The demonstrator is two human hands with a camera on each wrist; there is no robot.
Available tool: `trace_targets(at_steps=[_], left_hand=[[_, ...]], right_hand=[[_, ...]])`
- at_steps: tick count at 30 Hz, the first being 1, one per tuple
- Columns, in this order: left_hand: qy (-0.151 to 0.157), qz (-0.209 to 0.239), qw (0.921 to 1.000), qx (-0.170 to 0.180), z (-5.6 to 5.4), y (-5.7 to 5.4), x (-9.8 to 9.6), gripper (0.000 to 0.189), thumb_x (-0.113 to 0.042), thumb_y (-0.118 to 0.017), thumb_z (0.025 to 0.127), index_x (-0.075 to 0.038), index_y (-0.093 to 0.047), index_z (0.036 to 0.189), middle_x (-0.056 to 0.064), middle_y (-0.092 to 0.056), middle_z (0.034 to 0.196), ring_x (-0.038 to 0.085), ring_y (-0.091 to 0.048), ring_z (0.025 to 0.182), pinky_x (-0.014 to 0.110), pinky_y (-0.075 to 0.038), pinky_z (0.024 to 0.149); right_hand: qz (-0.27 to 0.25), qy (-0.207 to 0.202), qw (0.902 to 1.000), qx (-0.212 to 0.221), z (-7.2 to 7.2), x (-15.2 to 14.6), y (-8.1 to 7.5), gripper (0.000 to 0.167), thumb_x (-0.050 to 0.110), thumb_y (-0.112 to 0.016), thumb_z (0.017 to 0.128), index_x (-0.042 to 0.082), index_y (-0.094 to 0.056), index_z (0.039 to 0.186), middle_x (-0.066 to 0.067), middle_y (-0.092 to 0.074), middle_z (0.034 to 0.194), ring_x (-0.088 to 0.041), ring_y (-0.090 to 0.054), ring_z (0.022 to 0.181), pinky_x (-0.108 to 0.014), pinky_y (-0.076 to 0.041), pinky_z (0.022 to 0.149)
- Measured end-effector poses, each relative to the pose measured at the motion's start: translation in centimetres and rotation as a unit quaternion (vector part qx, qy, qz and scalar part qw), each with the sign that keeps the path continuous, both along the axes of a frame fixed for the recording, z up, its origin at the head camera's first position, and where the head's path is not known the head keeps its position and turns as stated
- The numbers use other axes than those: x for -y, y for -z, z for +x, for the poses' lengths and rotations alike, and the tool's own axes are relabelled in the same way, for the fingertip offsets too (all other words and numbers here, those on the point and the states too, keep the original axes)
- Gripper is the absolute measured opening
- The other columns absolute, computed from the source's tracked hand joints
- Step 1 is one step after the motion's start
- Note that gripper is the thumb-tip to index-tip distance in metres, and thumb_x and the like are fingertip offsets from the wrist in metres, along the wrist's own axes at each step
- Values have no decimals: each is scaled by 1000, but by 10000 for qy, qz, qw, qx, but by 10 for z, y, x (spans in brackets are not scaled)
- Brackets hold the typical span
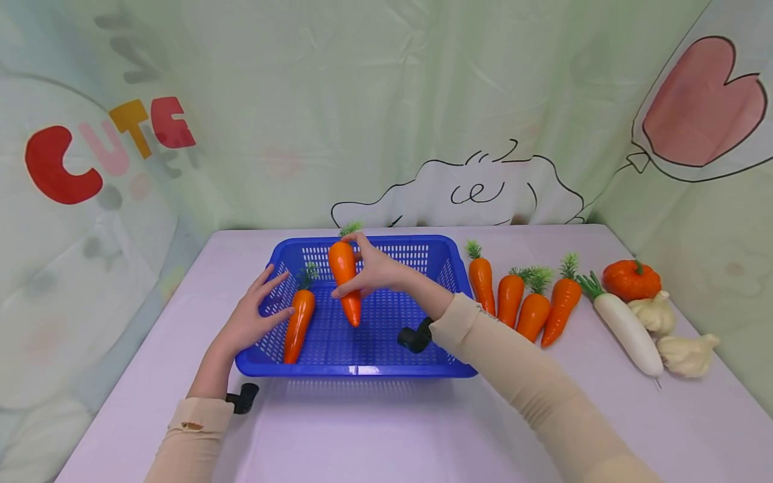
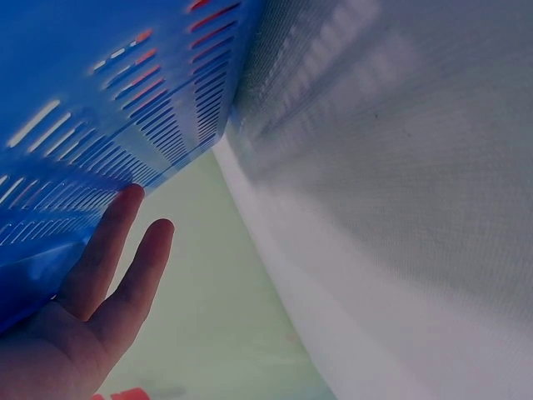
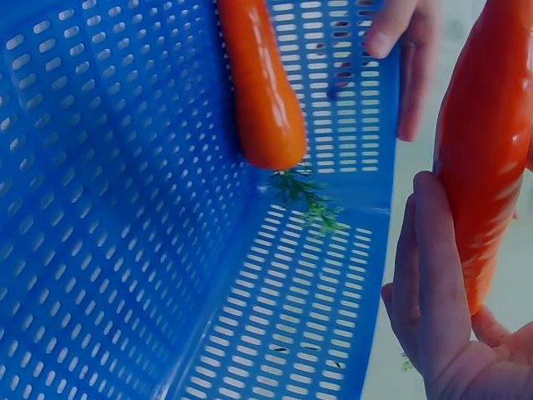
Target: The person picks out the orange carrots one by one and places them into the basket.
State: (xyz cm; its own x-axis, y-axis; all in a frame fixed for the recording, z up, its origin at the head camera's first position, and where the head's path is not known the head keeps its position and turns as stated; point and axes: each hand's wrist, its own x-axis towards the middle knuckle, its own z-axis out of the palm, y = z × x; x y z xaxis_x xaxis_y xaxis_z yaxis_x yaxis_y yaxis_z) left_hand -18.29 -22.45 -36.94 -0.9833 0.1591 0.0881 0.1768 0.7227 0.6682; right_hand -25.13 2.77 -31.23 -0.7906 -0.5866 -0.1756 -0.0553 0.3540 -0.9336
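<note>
My right hand [image 1: 382, 268] holds an orange carrot [image 1: 344, 267] above the blue basket [image 1: 386, 370], thumb on one side and fingers on the other. The carrot's tip points down and its green top shows behind the hand. Inside the basket, along the left wall, lies another carrot [image 1: 299, 323]; its feathery leaves [image 3: 304, 196] reach the corner in the right wrist view. My left hand [image 1: 250, 320] is at the basket's left rim with its fingers spread. In the left wrist view, two straight fingers [image 2: 141, 271] lie along the outside of the slotted wall.
Several carrots [image 1: 481, 282] lie in a row right of the basket. Beyond them are a white radish [image 1: 628, 332], an orange pumpkin [image 1: 631, 280] and two garlic bulbs [image 1: 687, 354]. A printed curtain [image 1: 386, 121] hangs behind the pale table [image 1: 362, 436].
</note>
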Motion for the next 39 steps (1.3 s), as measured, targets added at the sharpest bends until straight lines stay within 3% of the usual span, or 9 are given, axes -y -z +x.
trace_targets(at_steps=[17,26,39], left_hand=[[17,-2,10000,56,1,-1,1,68,-31,-63,84,-18,-32,143,10,-8,153,43,-14,134,69,-25,93],[48,-26,10000,53,2,-2,-1,67,-31,-62,85,-17,-32,143,11,-8,153,44,-14,134,69,-24,92],[74,1,10000,25,1,-3,1,67,-31,-62,85,-17,-32,143,10,-8,153,43,-13,134,70,-21,94]], right_hand=[[70,-204,9996,180,-4,23,27,87,7,-77,71,16,-18,135,-22,-36,128,-36,-51,104,-41,-56,65],[103,-129,9986,493,-4,35,43,86,2,-74,73,15,-18,136,-21,-33,129,-36,-50,105,-40,-56,66],[406,191,9974,560,-3,48,63,89,5,-79,69,14,-20,136,-18,-37,124,-35,-49,106,-43,-55,69]])
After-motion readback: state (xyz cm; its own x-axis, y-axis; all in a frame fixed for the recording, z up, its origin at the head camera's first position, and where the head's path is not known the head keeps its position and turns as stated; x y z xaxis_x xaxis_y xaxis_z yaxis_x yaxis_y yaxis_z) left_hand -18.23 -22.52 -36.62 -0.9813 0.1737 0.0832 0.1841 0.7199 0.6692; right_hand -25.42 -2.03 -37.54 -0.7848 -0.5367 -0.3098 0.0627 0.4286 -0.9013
